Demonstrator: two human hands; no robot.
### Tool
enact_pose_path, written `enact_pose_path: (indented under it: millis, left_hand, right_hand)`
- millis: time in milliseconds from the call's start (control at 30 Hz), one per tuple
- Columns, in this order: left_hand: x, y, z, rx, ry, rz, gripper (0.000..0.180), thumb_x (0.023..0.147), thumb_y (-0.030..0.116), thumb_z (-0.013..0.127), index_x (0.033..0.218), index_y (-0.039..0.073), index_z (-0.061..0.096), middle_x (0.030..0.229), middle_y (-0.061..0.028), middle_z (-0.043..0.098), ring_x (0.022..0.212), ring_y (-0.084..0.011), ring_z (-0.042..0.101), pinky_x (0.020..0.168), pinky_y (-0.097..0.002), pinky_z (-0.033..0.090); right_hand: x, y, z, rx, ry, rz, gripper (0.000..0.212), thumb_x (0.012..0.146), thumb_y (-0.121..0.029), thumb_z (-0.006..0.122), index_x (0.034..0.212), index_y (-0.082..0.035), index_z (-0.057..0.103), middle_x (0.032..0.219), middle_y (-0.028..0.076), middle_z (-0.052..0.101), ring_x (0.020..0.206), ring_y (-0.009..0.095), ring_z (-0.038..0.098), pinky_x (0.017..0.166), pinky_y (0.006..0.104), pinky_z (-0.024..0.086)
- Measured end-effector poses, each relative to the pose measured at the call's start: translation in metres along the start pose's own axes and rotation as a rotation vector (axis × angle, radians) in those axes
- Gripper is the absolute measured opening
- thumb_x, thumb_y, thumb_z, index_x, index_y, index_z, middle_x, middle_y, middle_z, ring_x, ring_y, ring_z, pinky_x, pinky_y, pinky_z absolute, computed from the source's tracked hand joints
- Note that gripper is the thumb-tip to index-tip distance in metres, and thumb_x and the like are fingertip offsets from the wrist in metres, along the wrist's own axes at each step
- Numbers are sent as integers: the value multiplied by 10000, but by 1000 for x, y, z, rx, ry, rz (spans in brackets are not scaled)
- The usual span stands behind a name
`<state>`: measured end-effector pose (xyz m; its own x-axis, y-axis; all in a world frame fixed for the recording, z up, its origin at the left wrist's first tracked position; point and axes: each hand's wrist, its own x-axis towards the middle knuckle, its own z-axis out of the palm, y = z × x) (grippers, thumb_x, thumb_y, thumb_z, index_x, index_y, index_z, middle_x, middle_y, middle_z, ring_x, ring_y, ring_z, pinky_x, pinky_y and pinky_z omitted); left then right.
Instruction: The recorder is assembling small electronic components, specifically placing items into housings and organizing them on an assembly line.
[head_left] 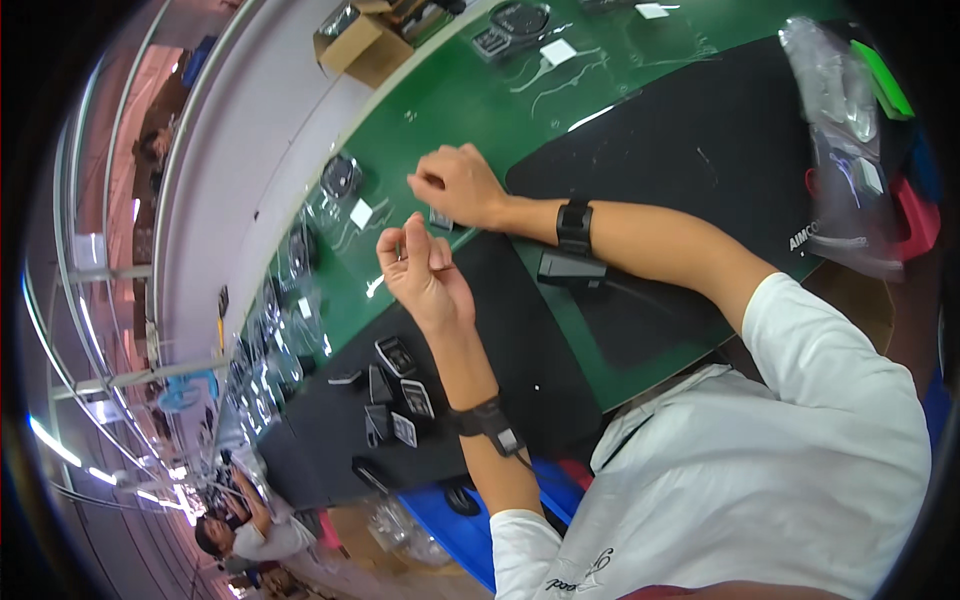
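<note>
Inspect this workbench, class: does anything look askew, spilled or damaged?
Nothing is plainly spilled or damaged. The one untidy spot is the cluster of small black devices on the black mat, beside the left forearm: they lie at differing angles rather than in a neat row.

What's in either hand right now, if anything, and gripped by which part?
Cannot be told: the left hand and right hand are both curled, and anything small inside them would be hidden.

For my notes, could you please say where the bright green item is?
In the head view, the green item is at upper right, beside a plastic bag.
</note>
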<state>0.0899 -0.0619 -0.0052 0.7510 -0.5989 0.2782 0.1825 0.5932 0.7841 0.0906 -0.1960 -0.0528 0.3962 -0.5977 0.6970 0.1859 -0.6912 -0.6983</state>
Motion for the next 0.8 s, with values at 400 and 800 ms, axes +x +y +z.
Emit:
enact_pose_path:
  millis: [400,800]
  left_hand:
    - [-9,-28,-49,-88,232,-38,127,926,47,641,995,111,555,966,-78,671,540,-49,405,492,-206,335]
    - [-6,-30,-33,-182,334,-31,177,877,8,663,965,116,554,797,12,585,556,-56,430,518,-231,372]
  right_hand:
    - [-3,-3,3,79,-116,-148,164,861,-208,661,748,-93,629,757,-26,621,748,173,541,759,322,357]
    - [-1,17,-3,-176,-283,-148,174,843,-248,638,869,-81,678,896,83,677,882,298,633,754,410,502]
